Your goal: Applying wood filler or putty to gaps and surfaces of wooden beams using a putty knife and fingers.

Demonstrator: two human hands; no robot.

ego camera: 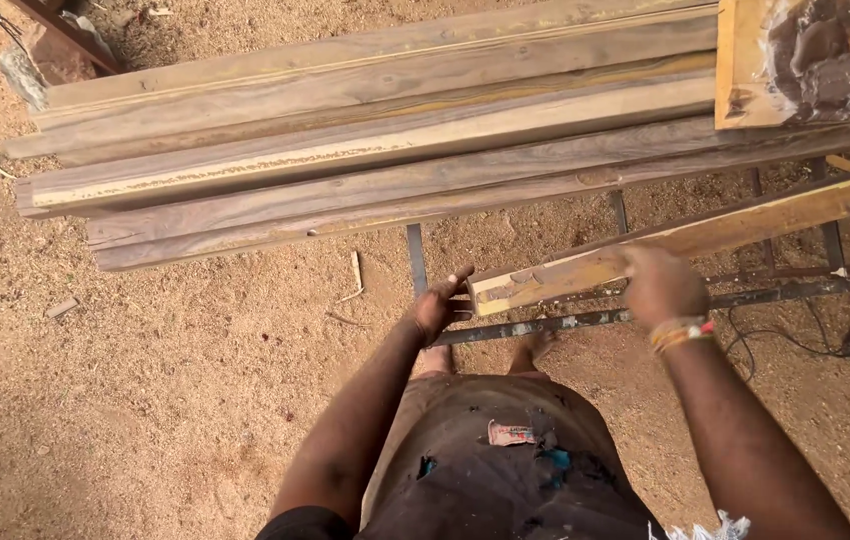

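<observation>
My left hand (442, 303) cups the near end of a yellowish plank (685, 238), grip wrapped on its end. Right of that end, my right hand (659, 285) clasps the plank's edge. Behind the plank lie stacked beams (345, 150).

Ground (145, 380): sandy, reddish-brown earth strewn with sawdust and wood chips, under my feet and out to the left.
Stacked timber (345, 130): long grey-brown planks piled side by side, far, running left to right.
Metal frame (545, 326): dark steel bars carrying the planks, near right.
Light: even daylight, soft shadows.
Cable (795, 345): black, on the earth at right.
</observation>
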